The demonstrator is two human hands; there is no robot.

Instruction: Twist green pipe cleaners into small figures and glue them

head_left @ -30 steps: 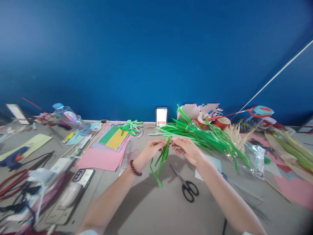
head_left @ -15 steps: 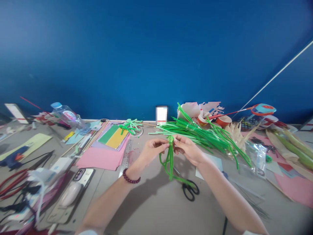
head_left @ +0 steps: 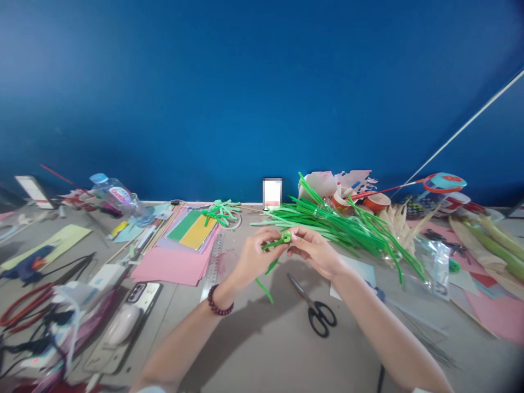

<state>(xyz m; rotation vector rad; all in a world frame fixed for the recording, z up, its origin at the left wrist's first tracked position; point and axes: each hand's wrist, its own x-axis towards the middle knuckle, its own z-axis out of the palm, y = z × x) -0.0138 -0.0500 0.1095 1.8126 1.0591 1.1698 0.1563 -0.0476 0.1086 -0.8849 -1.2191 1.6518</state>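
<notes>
Both hands meet above the middle of the table, lifted clear of it so the loose ends of the green pipe cleaner can hang free. The left hand pinches the pipe cleaner from the left with thumb and forefinger closed on it, while the right hand pinches it from the right, fingertips closed on the small coiled knot at the top. The 2 grips sit almost touching, which reads as a way to keep the coil tight between them.

The pipe cleaner is bright green and fuzzy. At the top it is wound into a small round loop, held between the 2 hands; below the left hand its ends trail down and to the left toward the table, 1 tip ending just above the surface. How many strands are bunched together cannot be told.

Just below the hands a pair of black-handled scissors lies flat on the table with the blades pointing up toward the hands, close by. Behind the right hand a large heap of green pipe cleaners lies spread across the table, within easy reach. A metal ruler lies left of the left wrist, beside a stack of pink paper.
</notes>
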